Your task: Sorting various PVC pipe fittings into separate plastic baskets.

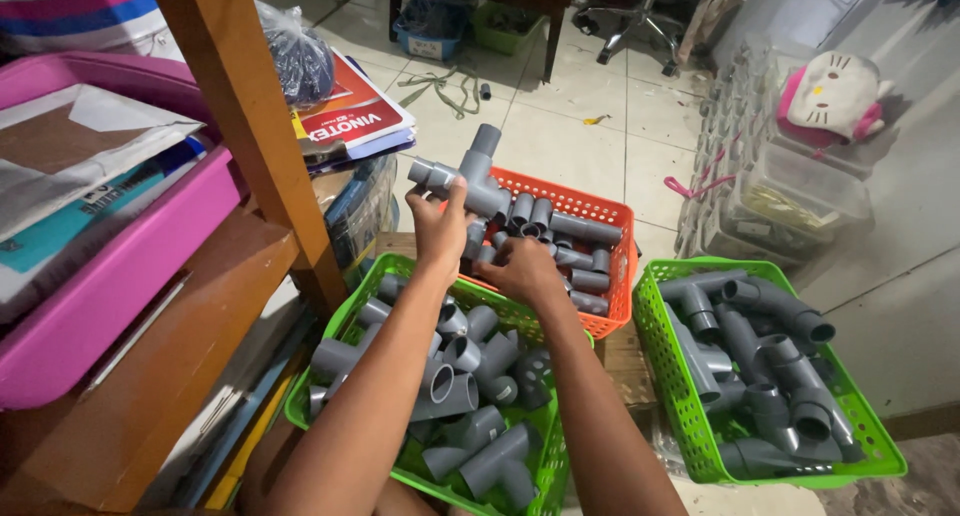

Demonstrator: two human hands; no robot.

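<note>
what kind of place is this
Probably a home storeroom or small workshop: baskets of grey pipe fittings on a tiled floor, a cluttered wooden shelf, and stacked plastic boxes.

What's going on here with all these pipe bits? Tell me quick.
A person is handling grey plastic pipe fittings. The left hand holds up a joined grey fitting piece above the orange basket, while the right hand reaches into that basket's fittings. Two green baskets, one below the arms and one to the right, also hold grey fittings.
</note>
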